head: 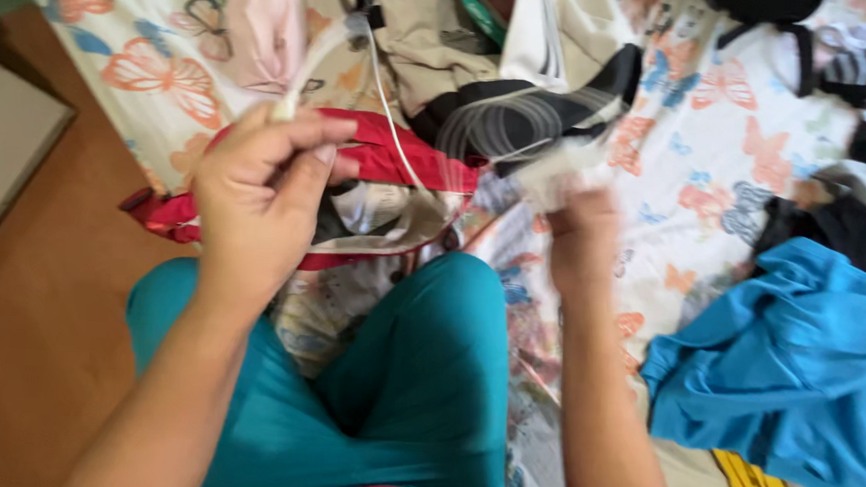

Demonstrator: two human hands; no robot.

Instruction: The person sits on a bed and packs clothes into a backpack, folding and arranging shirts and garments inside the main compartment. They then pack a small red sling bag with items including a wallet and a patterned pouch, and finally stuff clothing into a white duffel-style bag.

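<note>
Your left hand was raised, fingers pinched shut; your right hand, blurred, was raised opposite, forearms converging.

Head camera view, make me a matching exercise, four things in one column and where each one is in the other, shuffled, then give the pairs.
Things:
1. white cable
2. blue garment
3. red cloth
4. butterfly-print sheet

Places:
A. spread out beneath the heap of clothes
B. crumpled at the right, beside the right hand's forearm
C. pinched in the left hand and running across to the blurred right hand
D. lying just behind the left hand, above the knees

Pairs: 1-C, 2-B, 3-D, 4-A
</note>
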